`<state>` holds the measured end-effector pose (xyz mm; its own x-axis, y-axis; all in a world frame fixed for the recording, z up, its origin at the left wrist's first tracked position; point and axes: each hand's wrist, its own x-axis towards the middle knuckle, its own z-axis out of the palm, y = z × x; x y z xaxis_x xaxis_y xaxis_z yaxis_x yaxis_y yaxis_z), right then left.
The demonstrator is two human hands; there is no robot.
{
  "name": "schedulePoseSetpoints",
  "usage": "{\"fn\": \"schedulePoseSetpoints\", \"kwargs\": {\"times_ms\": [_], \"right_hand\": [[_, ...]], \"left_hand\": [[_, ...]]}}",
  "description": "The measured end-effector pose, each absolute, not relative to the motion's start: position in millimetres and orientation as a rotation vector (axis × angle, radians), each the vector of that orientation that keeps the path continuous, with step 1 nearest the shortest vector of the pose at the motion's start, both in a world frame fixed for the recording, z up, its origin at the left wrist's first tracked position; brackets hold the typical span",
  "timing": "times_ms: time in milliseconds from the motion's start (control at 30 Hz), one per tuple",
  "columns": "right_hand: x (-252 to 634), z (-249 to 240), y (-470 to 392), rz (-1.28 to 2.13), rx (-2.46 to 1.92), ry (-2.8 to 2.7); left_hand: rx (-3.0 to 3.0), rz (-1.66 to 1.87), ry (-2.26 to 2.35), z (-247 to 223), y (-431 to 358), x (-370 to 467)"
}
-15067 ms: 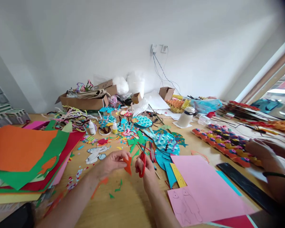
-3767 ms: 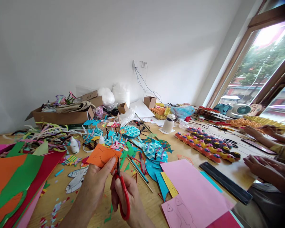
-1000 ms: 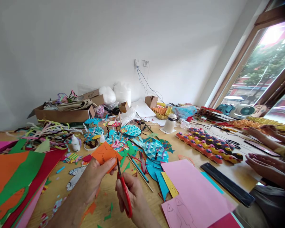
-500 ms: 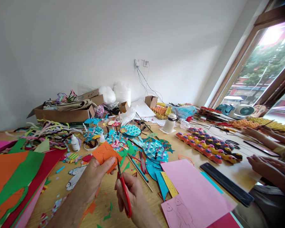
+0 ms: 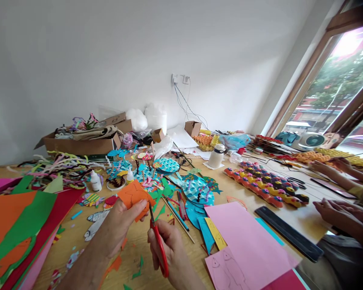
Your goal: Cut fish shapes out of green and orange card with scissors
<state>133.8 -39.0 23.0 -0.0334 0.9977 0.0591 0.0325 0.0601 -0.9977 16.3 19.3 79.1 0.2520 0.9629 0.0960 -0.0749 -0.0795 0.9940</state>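
Between the thumb and fingers of my left hand (image 5: pixel 125 221) is a piece of orange paper (image 5: pixel 133 195) with dark drawn lines. My right hand (image 5: pixel 169 245) is closed around the red handles of a pair of scissors (image 5: pixel 161 249). The scissor blades point up and away, touching the right edge of the orange paper; whether they are apart is hard to see. Orange and green paper scraps (image 5: pixel 138 269) lie on the wooden table below my hands. Right of my right hand lies pink paper (image 5: pixel 251 241), with fish outlines drawn on a smaller pink piece (image 5: pixel 225 268).
Coloured paper sheets (image 5: pixel 15 217) are stacked at left. Blue paper fish (image 5: pixel 198 191), glue bottles (image 5: pixel 95 181) and pipe cleaners (image 5: pixel 60 163) spread across the middle. Painted egg-carton strips (image 5: pixel 260 183) and a black bar (image 5: pixel 287 233) lie right. Other people's hands (image 5: pixel 335 213) rest at the right edge.
Almost nothing differs. My hands, the orange paper and the scissors stay in nearly the same place; another person's hands at the right have shifted slightly.
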Motion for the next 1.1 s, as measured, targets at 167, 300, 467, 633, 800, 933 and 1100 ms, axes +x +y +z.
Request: {"fn": "schedulePoseSetpoints", "kwargs": {"times_ms": [167,300,467,633,800,933,1100], "right_hand": [[132.0,21.4,-39.5,1.183,-1.153,-1.251],[132.4,21.5,-39.1,1.189,-1.148,-1.263],[134.1,23.6,-39.5,1.161,-1.179,-1.294],[134.9,25.2,-41.7,1.191,-1.172,-1.278],[135.5,26.4,-41.3,1.197,-1.168,-1.274],[135.7,27.8,-40.5,1.193,-1.179,-1.289],[135.4,27.4,-41.5,1.164,-1.179,-1.296]], "left_hand": [[1.332,1.106,0.909,80.1,18.0,17.9],[1.342,1.09,0.916,78.6,18.9,16.7],[1.33,1.086,0.902,77.0,20.6,15.4],[1.313,1.073,0.897,78.3,20.1,15.3],[1.311,1.07,0.897,80.6,18.3,15.9],[1.296,1.058,0.883,81.6,17.5,16.5],[1.271,1.027,0.869,79.8,17.7,15.7]]}}
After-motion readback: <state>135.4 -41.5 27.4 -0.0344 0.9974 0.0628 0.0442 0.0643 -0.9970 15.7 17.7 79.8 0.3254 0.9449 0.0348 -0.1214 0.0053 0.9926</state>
